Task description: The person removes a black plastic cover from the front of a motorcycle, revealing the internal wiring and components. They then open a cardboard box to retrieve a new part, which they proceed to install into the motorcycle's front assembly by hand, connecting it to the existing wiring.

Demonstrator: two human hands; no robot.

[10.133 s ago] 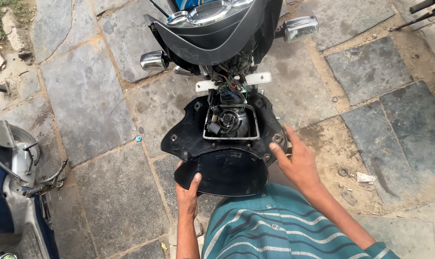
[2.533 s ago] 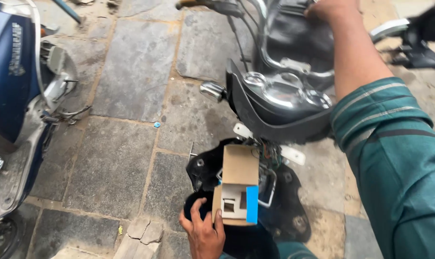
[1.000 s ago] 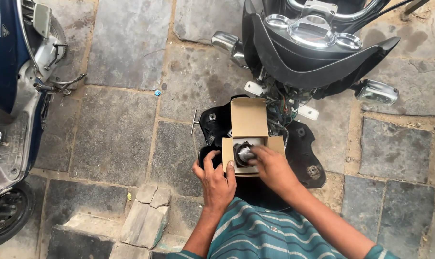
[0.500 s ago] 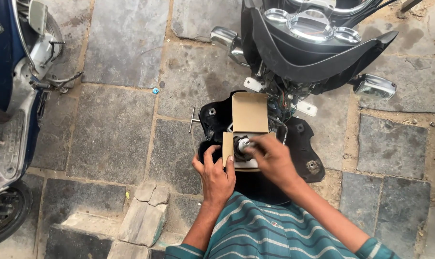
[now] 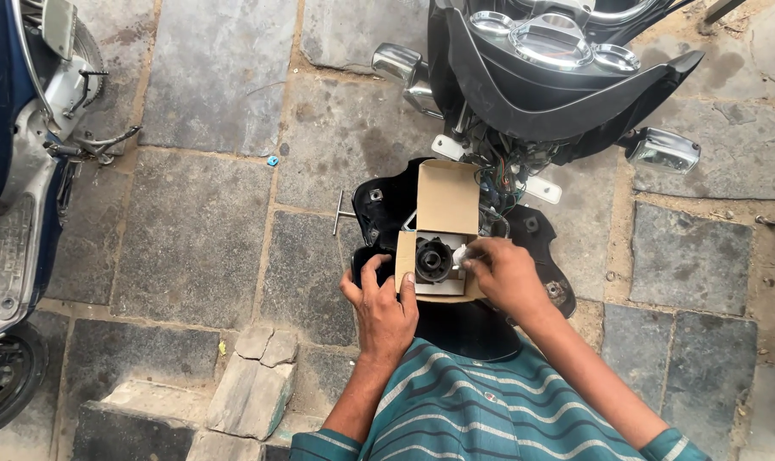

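Left hand (image 5: 382,306) curled, fingers gripping, thumb up. Right hand (image 5: 504,271) palm down, fingertips pinched. Forearms converge.

Even, soft daylight is falling over the stone floor (image 5: 191,230), casting only faint shadows. Glare is showing on the chrome gauges (image 5: 558,38) and mirror (image 5: 663,149). Everything is staying sharp, with mild wide-angle stretching at the edges.

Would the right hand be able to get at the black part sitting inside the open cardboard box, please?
Probably yes. The box has its flap folded back, the left hand steadies its side, and the right hand is already at the opening beside the black part, with nothing between them.
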